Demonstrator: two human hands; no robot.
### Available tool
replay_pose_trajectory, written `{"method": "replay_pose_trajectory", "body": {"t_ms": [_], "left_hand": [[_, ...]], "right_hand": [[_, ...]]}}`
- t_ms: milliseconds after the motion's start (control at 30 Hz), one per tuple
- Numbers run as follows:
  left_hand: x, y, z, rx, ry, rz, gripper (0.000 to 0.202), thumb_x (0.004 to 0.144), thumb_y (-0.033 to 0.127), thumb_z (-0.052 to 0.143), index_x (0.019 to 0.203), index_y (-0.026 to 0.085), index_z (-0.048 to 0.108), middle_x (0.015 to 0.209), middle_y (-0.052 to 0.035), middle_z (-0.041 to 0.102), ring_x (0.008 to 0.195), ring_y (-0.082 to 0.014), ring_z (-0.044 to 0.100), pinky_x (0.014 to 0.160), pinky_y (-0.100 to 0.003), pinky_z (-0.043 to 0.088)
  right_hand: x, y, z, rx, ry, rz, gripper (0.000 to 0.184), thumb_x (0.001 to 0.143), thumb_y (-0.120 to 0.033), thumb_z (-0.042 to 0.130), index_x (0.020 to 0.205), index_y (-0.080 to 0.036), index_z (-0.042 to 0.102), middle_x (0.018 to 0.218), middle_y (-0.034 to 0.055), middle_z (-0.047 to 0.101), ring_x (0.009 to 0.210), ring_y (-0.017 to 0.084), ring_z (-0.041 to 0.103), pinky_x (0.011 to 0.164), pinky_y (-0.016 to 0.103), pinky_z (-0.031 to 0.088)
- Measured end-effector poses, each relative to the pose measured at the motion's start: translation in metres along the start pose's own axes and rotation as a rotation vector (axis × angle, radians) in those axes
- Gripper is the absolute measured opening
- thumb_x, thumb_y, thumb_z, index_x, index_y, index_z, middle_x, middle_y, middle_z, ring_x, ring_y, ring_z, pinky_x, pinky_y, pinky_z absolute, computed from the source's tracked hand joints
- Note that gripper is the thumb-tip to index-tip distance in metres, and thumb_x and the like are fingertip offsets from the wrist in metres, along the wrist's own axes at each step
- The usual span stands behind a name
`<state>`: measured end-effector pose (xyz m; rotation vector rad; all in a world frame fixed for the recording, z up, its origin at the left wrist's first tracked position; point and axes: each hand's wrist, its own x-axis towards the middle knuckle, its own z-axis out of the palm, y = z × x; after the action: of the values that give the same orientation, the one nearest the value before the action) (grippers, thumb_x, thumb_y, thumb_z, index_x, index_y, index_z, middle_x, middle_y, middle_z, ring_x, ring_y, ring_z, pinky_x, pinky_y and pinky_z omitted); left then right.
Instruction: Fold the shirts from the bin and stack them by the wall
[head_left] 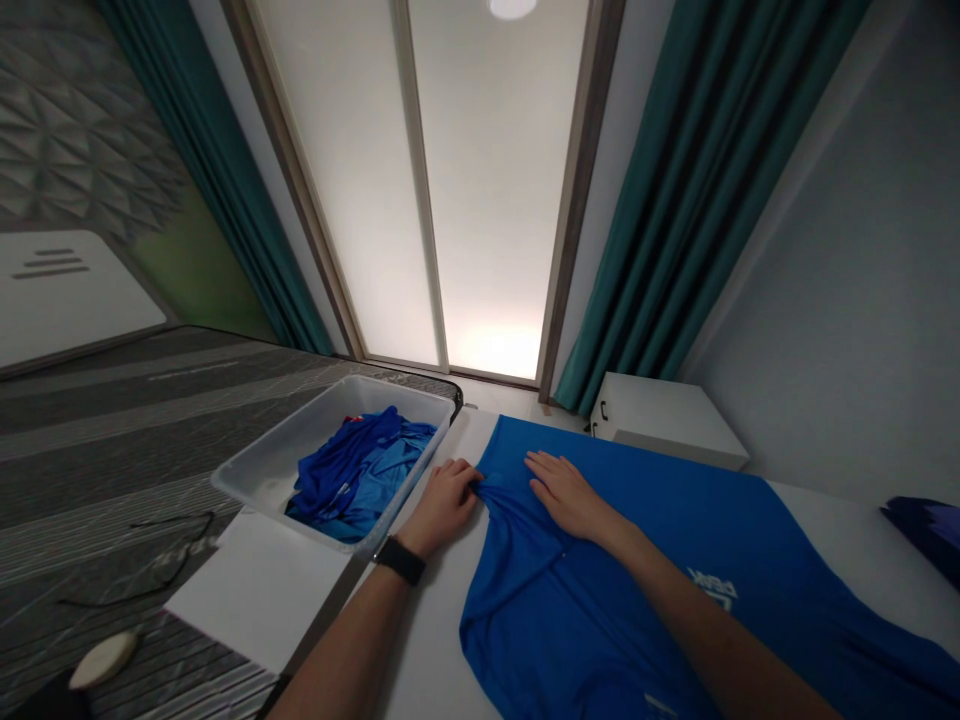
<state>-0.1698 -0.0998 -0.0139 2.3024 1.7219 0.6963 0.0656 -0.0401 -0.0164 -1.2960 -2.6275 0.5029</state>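
Head view | blue shirt [660, 495] spread across the white table [442, 645] | your left hand [448, 500], curled, pinches its bunched edge | your right hand [568, 497] lies open, gripping nothing | light pinch, even palm pressure should ease creases

A shirt [645, 510] lies on the table [442, 610], with the left hand [448, 498] at its left edge and the right hand [568, 497] on top of it. Left of the shirt is a bin [289, 432] with clothes [367, 470] in it, and a flat sheet [259, 590] lies in front of the bin. Past the table, a cabinet [675, 415] is on the right, and the door [495, 200] is between two curtains [660, 220].
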Motion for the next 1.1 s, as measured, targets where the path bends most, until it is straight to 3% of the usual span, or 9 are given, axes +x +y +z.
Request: {"method": "replay_pose_trajectory", "body": {"t_ms": [133, 333, 633, 1000, 1100], "left_hand": [[0.000, -0.002, 0.003, 0.003, -0.003, -0.017, 0.027, 0.081, 0.010, 0.048, 0.097, 0.021, 0.066, 0.099, -0.0068, 0.065, 0.098, -0.0236, 0.056, 0.084, -0.036, 0.039], [0.000, -0.004, 0.006, 0.016, 0.003, -0.022, 0.021, 0.085, 0.014, 0.047, 0.094, 0.021, 0.065, 0.097, -0.0065, 0.064, 0.097, -0.0235, 0.056, 0.084, -0.036, 0.039], [0.000, 0.001, 0.001, -0.037, 0.000, -0.035, 0.019, 0.085, 0.012, 0.047, 0.091, 0.020, 0.063, 0.098, -0.0064, 0.065, 0.097, -0.0230, 0.057, 0.084, -0.036, 0.038], [-0.001, 0.001, 0.002, -0.020, -0.003, -0.044, 0.020, 0.085, 0.012, 0.048, 0.093, 0.020, 0.064, 0.099, -0.0064, 0.065, 0.098, -0.0226, 0.057, 0.084, -0.035, 0.038], [-0.001, -0.002, 0.003, -0.012, 0.004, -0.040, 0.021, 0.086, 0.012, 0.048, 0.094, 0.021, 0.065, 0.099, -0.0056, 0.065, 0.098, -0.0224, 0.057, 0.085, -0.035, 0.038]], "right_hand": [[0.029, -0.021, 0.002, -0.025, 0.015, -0.091, 0.053, 0.099, -0.038, 0.029, 0.145, -0.016, 0.044, 0.153, 0.0100, 0.037, 0.143, 0.024, 0.029, 0.118, 0.046, 0.017], [0.070, -0.041, 0.015, -0.052, -0.065, -0.128, 0.053, 0.099, -0.036, 0.030, 0.146, -0.014, 0.040, 0.155, 0.0131, 0.033, 0.144, 0.024, 0.027, 0.117, 0.047, 0.019], [0.105, -0.009, 0.021, -0.133, -0.032, 0.010, 0.060, 0.099, -0.040, 0.024, 0.152, -0.012, 0.026, 0.160, 0.0120, 0.019, 0.148, 0.024, 0.014, 0.118, 0.048, 0.008], [0.130, 0.005, 0.018, -0.122, 0.035, 0.144, 0.056, 0.100, -0.039, 0.024, 0.150, -0.014, 0.032, 0.154, 0.0129, 0.036, 0.141, 0.028, 0.032, 0.115, 0.051, 0.016], [0.126, 0.005, 0.017, -0.121, 0.072, 0.122, 0.055, 0.100, -0.035, 0.026, 0.150, -0.012, 0.030, 0.155, 0.0149, 0.033, 0.142, 0.028, 0.028, 0.116, 0.051, 0.015]]}}
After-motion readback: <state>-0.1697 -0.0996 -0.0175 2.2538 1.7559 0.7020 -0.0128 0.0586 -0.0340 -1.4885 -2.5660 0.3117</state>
